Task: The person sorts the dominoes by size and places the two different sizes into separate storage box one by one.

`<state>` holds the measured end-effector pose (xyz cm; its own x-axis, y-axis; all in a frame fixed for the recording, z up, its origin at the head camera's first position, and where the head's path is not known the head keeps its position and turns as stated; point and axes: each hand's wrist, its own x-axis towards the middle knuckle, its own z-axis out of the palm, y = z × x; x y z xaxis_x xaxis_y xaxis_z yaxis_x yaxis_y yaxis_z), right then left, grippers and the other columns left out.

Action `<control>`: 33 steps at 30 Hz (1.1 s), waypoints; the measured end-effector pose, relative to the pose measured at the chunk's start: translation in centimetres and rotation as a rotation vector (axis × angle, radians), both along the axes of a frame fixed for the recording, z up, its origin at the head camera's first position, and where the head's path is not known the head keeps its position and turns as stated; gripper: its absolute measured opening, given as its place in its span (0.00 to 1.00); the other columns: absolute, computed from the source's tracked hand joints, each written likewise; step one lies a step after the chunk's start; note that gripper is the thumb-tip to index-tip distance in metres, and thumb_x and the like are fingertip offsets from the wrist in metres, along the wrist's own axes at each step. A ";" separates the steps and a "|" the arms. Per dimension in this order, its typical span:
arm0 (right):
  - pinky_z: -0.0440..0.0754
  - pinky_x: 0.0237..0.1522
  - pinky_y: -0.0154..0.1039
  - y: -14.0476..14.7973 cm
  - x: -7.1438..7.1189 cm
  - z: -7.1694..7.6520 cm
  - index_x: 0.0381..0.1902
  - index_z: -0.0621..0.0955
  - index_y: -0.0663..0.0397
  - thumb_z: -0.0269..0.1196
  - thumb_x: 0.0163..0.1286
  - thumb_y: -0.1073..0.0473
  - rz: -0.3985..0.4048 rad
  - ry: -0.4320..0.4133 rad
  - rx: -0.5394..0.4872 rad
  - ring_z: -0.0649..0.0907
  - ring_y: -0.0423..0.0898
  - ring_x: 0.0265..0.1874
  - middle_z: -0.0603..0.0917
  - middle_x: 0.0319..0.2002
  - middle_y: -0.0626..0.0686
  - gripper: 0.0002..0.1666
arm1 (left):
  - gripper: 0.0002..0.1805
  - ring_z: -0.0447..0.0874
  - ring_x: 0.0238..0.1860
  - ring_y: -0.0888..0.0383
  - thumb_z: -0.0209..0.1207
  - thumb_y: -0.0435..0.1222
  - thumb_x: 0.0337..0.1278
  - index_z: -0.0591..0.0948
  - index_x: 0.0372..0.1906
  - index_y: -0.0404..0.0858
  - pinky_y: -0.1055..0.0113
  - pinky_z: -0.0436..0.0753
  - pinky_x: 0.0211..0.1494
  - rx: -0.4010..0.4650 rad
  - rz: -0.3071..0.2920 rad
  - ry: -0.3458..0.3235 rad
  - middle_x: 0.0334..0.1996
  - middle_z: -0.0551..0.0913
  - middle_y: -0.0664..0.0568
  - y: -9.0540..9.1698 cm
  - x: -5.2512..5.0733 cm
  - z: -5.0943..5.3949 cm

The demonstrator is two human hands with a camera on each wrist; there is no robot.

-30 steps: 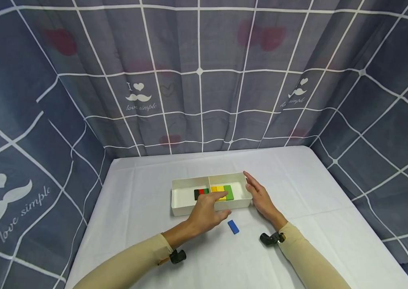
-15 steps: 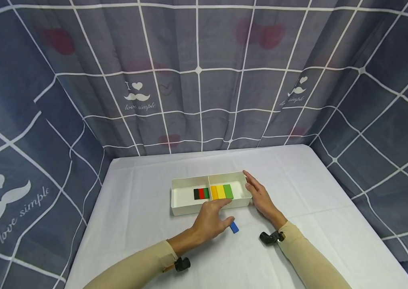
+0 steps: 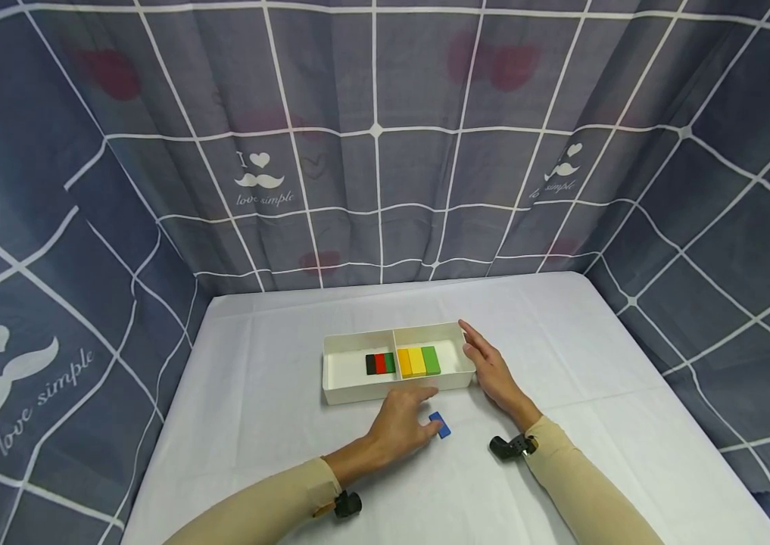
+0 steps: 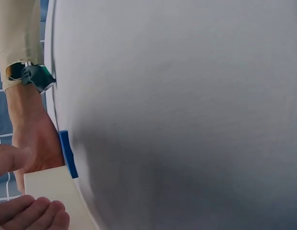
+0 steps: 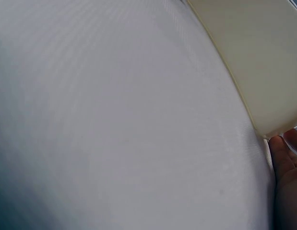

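A small blue block (image 3: pixel 441 425) lies on the white cloth in front of the cream two-compartment box (image 3: pixel 357 393). Over it reaches my left hand (image 3: pixel 400 424), its thumb overlapping the block in the head view and its index finger stretched toward the box front. The left wrist view shows thumb and fingers (image 4: pixel 30 213) apart, with the blue block (image 4: pixel 68 154) outside their gap. My right hand (image 3: pixel 495 378) rests along the box's right end, fingers extended; in the right wrist view its fingertips (image 5: pixel 281 155) meet a box corner (image 5: pixel 263 96).
Inside the left compartment, black, red (image 3: pixel 380 364) and dark green blocks stand side by side against the divider. Yellow (image 3: pixel 410 362) and light green (image 3: pixel 431 360) blocks line up in the right compartment. Grey-blue checked curtains (image 3: pixel 385 182) surround the white-covered table (image 3: pixel 269 348).
My left hand has drawn back from the blocks in the right compartment toward the blue block, over the box's front edge. The right hand has stayed at the box end.
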<state>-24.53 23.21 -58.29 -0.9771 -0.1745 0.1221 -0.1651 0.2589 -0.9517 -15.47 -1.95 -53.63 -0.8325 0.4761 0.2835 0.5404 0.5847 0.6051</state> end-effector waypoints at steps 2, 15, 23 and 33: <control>0.54 0.87 0.64 0.0 0.0 0.0 0.88 0.63 0.39 0.49 0.92 0.53 0.001 0.002 -0.001 0.59 0.64 0.87 0.62 0.87 0.61 0.32 | 0.30 0.93 0.59 0.51 0.82 0.35 0.54 0.88 0.62 0.30 0.62 0.90 0.63 -0.017 -0.002 -0.019 0.58 0.92 0.43 0.0 0.1 -0.2; 0.56 0.86 0.66 0.0 -0.1 -0.2 0.89 0.63 0.39 0.50 0.92 0.53 0.003 -0.010 -0.013 0.60 0.65 0.87 0.62 0.86 0.63 0.32 | 0.29 0.93 0.56 0.57 0.81 0.32 0.54 0.88 0.61 0.31 0.64 0.90 0.62 -0.080 -0.007 -0.069 0.53 0.94 0.46 0.7 0.4 -0.9; 0.57 0.85 0.67 0.0 -0.1 -0.1 0.89 0.63 0.42 0.50 0.92 0.54 -0.004 -0.010 0.000 0.60 0.66 0.86 0.63 0.86 0.65 0.33 | 0.26 0.92 0.52 0.61 0.81 0.31 0.54 0.89 0.60 0.32 0.69 0.90 0.58 -0.082 -0.016 -0.062 0.51 0.95 0.47 1.0 0.5 -1.1; 0.57 0.86 0.65 0.0 0.0 0.0 0.88 0.63 0.39 0.51 0.92 0.53 -0.011 -0.015 -0.004 0.61 0.64 0.87 0.63 0.86 0.63 0.32 | 0.26 0.92 0.50 0.61 0.81 0.31 0.54 0.90 0.59 0.33 0.70 0.90 0.56 -0.101 -0.027 -0.037 0.49 0.95 0.49 1.5 0.8 -1.4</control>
<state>-24.48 23.18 -58.29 -0.9806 -0.1634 0.1084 -0.1483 0.2563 -0.9552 -14.72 -0.49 -54.99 -0.8279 0.5232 0.2021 0.5352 0.6290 0.5638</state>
